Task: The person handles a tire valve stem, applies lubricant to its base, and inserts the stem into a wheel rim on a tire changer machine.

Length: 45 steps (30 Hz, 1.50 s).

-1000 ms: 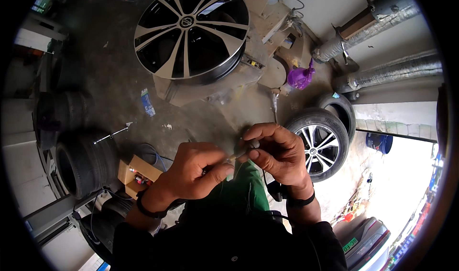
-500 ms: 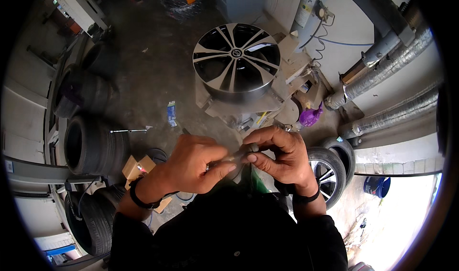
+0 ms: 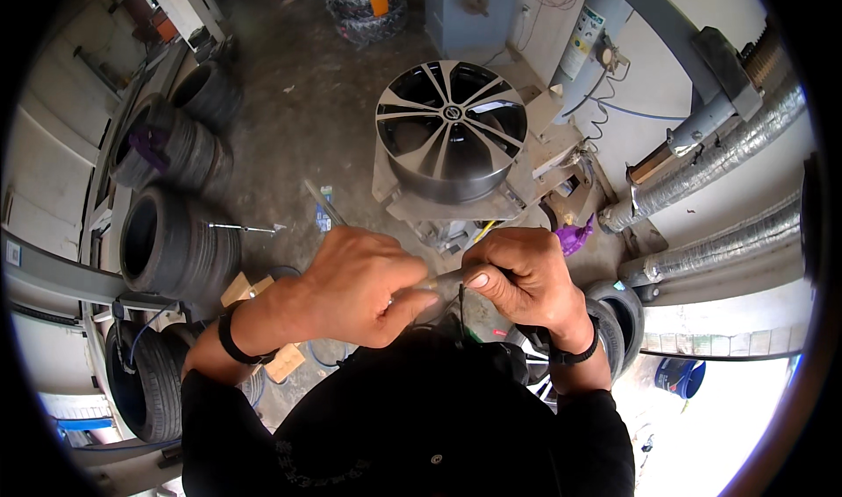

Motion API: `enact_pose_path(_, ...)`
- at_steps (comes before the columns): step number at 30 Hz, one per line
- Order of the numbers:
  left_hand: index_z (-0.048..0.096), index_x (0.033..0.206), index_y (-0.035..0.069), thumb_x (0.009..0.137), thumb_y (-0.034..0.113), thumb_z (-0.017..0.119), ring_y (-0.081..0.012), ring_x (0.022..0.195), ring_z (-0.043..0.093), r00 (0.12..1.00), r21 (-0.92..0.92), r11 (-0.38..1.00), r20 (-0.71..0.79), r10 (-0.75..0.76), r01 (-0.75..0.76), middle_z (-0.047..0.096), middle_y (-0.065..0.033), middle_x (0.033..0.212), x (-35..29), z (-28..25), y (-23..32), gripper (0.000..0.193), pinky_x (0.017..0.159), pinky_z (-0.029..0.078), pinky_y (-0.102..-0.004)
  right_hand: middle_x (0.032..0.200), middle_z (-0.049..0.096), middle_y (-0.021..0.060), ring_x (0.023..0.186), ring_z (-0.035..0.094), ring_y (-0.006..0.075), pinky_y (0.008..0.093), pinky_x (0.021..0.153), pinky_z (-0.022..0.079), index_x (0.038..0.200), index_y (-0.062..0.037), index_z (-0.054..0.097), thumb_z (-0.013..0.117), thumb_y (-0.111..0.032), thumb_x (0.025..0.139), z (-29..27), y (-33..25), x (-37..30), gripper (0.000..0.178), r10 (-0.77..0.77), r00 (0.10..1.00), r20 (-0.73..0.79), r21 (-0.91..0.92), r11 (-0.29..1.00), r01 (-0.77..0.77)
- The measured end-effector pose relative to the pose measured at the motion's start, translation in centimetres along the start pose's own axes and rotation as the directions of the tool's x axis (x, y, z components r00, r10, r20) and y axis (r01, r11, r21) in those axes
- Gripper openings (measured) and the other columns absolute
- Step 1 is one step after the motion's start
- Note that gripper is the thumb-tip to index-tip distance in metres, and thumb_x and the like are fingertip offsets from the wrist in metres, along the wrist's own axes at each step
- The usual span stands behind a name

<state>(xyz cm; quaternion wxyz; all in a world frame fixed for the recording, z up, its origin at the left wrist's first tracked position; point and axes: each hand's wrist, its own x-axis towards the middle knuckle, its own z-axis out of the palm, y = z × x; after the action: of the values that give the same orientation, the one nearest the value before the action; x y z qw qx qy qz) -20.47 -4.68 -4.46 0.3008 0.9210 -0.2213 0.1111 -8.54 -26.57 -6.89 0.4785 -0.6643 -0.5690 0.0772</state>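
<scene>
In front of my chest my two hands are close together. My left hand (image 3: 364, 282) is closed round a slim metal rod (image 3: 323, 200), whose grey end sticks out past the knuckles. A small dark stem-like piece (image 3: 449, 282) with a lighter tip spans the gap between the hands; it looks like a tyre valve. My right hand (image 3: 522, 278) pinches its other end between thumb and curled fingers. Beyond the hands, a black and silver wheel rim (image 3: 452, 133) lies face up on a machine's turntable (image 3: 412, 206), untouched.
Stacked tyres (image 3: 180, 243) line the left side, a metal tool (image 3: 246, 228) lying across one. An opened cardboard box (image 3: 285, 363) is beside my left forearm. Tyres (image 3: 618, 313) and a blue bucket (image 3: 680, 374) are at right. A purple bag (image 3: 574, 234) is by the machine.
My right hand has curled tighter over the small piece and moved slightly right. More of the rod shows beyond my left hand. The view has tilted, so the rim appears lower.
</scene>
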Motion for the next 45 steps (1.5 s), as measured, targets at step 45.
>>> enact_pose_path(45, 0.057, 0.063, 0.007, 0.074, 0.015, 0.075, -0.0262, 0.047, 0.054, 0.998, 0.075, 0.996, 0.053, 0.039, -0.043, 0.051, -0.0078, 0.052, 1.0, -1.1, -0.3, 0.023, 0.044, 0.039, -0.0372, 0.067, 0.058, 0.0111, 0.057, 0.059, 0.0310, 0.0385, 0.051, 0.048, 0.093, -0.0047, 0.062, 0.069, -0.029, 0.094, 1.4, -0.9, 0.3, 0.025, -0.080, 0.983, -0.167, -0.124, 0.990, 0.059)
